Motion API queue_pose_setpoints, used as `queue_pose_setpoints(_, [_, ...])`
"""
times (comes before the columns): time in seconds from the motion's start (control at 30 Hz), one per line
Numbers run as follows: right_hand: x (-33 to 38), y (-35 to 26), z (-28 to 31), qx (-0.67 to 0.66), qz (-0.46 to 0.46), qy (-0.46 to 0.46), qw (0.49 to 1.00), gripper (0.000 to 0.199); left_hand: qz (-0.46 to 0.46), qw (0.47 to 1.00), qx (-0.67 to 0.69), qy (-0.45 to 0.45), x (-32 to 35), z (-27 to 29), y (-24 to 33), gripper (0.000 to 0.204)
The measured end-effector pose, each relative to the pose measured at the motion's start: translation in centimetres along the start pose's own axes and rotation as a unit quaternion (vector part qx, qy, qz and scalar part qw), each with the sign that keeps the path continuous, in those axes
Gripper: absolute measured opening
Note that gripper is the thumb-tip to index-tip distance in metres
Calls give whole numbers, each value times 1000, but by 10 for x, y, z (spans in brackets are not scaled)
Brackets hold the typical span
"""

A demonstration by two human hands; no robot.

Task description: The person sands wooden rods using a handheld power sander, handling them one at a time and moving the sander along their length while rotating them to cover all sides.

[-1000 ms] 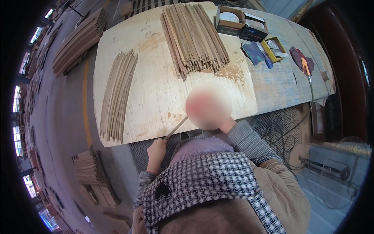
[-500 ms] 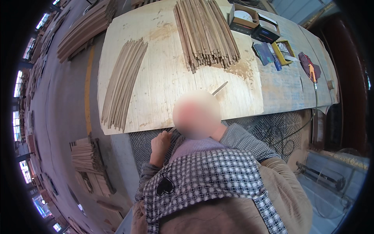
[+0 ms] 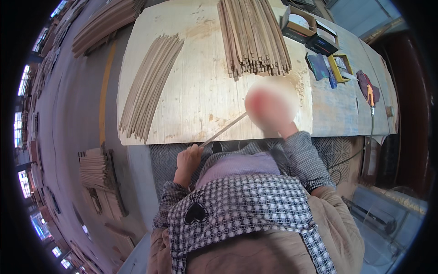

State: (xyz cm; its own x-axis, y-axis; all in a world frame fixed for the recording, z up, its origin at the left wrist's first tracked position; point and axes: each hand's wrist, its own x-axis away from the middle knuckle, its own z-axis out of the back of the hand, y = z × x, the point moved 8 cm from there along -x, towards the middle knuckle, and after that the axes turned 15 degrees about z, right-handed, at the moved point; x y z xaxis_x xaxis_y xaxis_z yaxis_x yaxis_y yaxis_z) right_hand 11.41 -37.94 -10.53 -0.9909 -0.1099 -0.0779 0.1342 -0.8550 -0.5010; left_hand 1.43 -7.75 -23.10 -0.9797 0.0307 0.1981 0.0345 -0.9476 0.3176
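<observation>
My left hand (image 3: 188, 160) is closed round the lower end of a thin wooden stick (image 3: 223, 130), just off the table's front edge. From there the stick slants up and right over the pale board. Its far end runs into a round blurred patch that covers most of my right hand (image 3: 280, 119). The fingers of that hand are hidden, and its hold on the stick cannot be made out. Beyond it lies a thick stack of wooden sticks (image 3: 255, 39). A flatter row of sticks (image 3: 151, 86) rests at the board's left side.
Two open boxes (image 3: 299, 23) stand at the back right. Nearer are a yellow tray (image 3: 341, 67), a green-blue pad (image 3: 318, 66) and an orange air gun (image 3: 370, 96) with its hose. More wood is stacked on the floor at left, beside a slatted pile (image 3: 93, 169).
My right hand has moved right and away from my body. More of the stick now shows between the hands, while my left hand stays closed near the table's edge.
</observation>
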Motion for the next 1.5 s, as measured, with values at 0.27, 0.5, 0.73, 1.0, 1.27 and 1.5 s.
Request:
queue_pose_setpoints(0.27, [66, -16, -185, -378, 171, -50, 908, 43, 13, 999, 2, -37, -9, -7, 1, 33])
queue_pose_setpoints(0.5, [31, -44, -76, -13, 148, -161, 976, 54, 32, 998, 27, -38, -3, -2, -2, 34])
queue_pose_setpoints(0.73, [-1, 26, -32, 79, 33, -58, 995, 64, 43, 995, 24, -89, -9, 3, 3, 32])
queue_pose_setpoints(1.0, [36, -87, -85, -63, 161, -187, 967, 53, 85, 990, 33, -112, -4, 7, 1, 35])
queue_pose_setpoints(1.27, [42, -95, -87, -46, 192, -158, 967, 56, -22, 993, -39, -105, -2, 9, 21, 29])
queue_pose_setpoints(1.5, [60, -67, -127, 68, 390, -10, 918, 43, 43, 998, -24, -37, 1, -11, -7, 32])
